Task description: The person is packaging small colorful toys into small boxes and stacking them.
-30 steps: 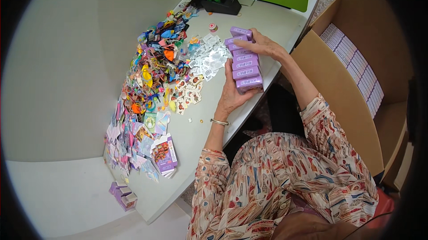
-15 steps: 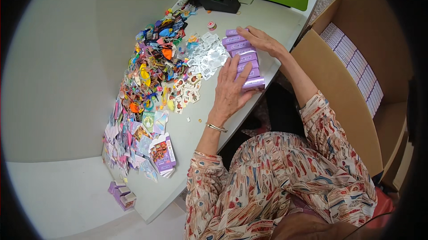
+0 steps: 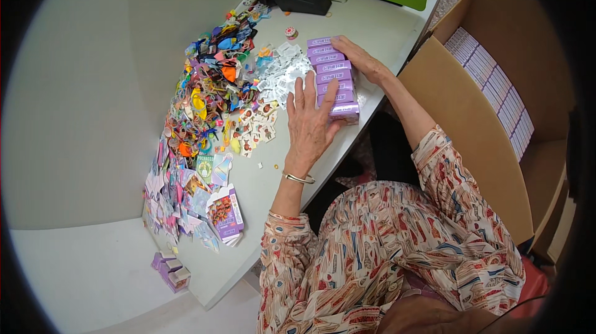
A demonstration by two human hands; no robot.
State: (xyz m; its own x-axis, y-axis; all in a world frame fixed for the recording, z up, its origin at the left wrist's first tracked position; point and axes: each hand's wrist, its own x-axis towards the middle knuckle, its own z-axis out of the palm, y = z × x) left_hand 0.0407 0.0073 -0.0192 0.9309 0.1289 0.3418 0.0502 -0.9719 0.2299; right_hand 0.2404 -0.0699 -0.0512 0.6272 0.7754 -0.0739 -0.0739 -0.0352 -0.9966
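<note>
A row of several small purple boxes (image 3: pixel 327 58) stands side by side on the white table, running from the far side toward me. My left hand (image 3: pixel 309 124) has its fingers spread beside the near end; its index finger and thumb touch the nearest boxes. Along the right side of the far end lies my right hand (image 3: pixel 363 62), fingers stretched against the boxes, some of the fingertips hidden. Left of the row lies a pile of small silvery-white packets (image 3: pixel 287 72). Small picture stickers or cards (image 3: pixel 256 128) are scattered nearer to me.
A heap of colourful hair ties and small trinkets (image 3: pixel 208 95) lines the left wall. Closer to me are loose cards (image 3: pixel 180 200) and a purple printed box (image 3: pixel 230 215). A black tape dispenser (image 3: pixel 304 0) stands at the back. On the right, an open cardboard carton (image 3: pixel 459 117) holds packed boxes.
The row of boxes has shifted slightly left and sits straighter. My left hand has moved left with its fingers spread wider; my right hand has slid down to the row's right side.
</note>
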